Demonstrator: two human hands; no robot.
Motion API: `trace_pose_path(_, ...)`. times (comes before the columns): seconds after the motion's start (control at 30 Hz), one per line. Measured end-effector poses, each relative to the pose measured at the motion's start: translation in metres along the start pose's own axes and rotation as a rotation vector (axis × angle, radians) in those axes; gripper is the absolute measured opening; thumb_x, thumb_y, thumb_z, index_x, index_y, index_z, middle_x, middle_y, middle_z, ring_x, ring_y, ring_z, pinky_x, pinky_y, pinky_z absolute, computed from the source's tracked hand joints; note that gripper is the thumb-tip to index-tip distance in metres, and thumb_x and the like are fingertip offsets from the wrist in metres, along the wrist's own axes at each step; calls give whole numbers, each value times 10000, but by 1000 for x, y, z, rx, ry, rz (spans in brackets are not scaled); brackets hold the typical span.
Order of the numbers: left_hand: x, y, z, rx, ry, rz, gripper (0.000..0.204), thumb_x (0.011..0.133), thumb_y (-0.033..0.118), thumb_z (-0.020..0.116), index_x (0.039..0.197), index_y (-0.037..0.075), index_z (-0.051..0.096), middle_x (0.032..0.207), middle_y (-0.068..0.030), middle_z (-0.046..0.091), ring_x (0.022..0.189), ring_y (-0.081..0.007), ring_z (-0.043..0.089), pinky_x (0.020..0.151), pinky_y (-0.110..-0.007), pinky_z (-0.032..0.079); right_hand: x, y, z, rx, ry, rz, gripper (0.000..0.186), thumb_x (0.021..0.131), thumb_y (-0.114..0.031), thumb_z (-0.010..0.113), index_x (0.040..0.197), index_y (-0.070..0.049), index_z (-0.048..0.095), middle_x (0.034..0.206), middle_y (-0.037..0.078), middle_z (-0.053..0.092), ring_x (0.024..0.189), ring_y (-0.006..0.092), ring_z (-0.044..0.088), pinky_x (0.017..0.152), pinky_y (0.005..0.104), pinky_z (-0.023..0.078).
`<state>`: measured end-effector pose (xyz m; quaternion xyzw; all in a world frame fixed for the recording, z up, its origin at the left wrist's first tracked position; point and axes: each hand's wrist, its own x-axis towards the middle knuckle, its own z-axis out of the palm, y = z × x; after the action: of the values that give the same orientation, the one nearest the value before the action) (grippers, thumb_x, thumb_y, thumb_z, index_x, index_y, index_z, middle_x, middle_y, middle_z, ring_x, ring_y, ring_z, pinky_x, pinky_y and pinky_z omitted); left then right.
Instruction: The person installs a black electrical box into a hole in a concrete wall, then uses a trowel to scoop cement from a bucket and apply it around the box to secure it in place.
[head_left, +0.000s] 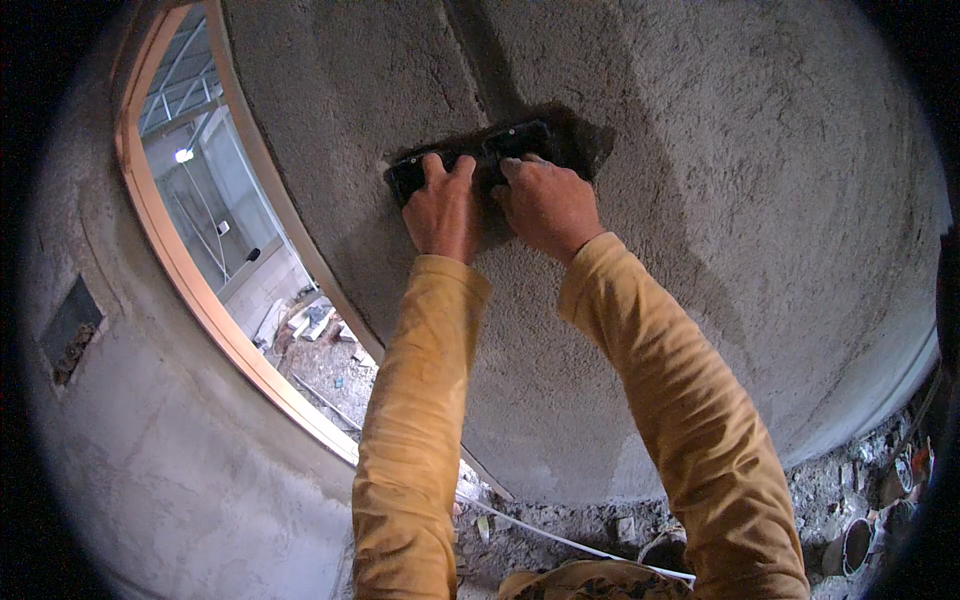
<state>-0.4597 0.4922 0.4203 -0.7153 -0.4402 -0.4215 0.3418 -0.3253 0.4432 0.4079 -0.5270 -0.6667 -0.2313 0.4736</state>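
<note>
Two dark rectangular pieces, apparently plastic boxes [517, 135], sit side by side in a damp, dark patch of the plastered wall [700, 180], below a vertical channel [470, 55]. My left hand [440, 210] grips the lower part of the left piece, fingers bent over it and slightly apart. My right hand [548, 205] is closed against the right piece, its fingertips partly hidden. Both forearms, in mustard sleeves, reach up from the lower edge.
A doorway with a pale orange frame [137, 150] opens at left onto a room with rubble [315, 325]. The left wall has a recess [72, 325]. Below are debris, several pipe pieces [855, 548] and a white conduit [560, 540].
</note>
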Motion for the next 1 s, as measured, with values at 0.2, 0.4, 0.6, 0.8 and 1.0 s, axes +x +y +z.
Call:
trace_pose_path(0.2,-7,-15,0,-28,154,117,291,883,133,548,1171,170,531,1023,-130,513,842,-346,640,687,-466,525,0,1,0,-4,7,10,158,848,-197,547,853,-61,627,902,165,661,795,366,669,664,475,549)
trace_pose_path(0.4,4,-25,-7,72,309,441,230,835,107,589,1064,108,572,933,-86,502,866,-259,583,723,-390,455,1,-2,0,-22,-12,25,157,859,-190,536,872,-62,627,909,165,663,791,361,671,666,466,549)
trace_pose_path(0.6,16,-23,-8,208,281,540,41,815,106,577,854,104,565,839,-58,467,785,-214,552,667,-355,414,-3,-2,1,-13,24,23,164,863,-206,545,859,-61,621,896,162,664,778,351,671,662,455,547)
trace_pose_path(0.8,21,-20,3,285,292,537,29,807,137,575,781,126,582,835,-47,472,768,-200,538,674,-345,395,-3,1,4,-39,28,-11,156,858,-198,544,849,-61,619,893,159,659,769,340,671,646,444,551)
trace_pose_path(1.0,22,-17,1,219,285,545,30,789,143,588,762,130,585,852,-40,492,792,-200,528,682,-353,391,-3,0,2,-34,37,-14,146,849,-183,545,846,-63,628,876,152,661,762,334,673,633,435,554)
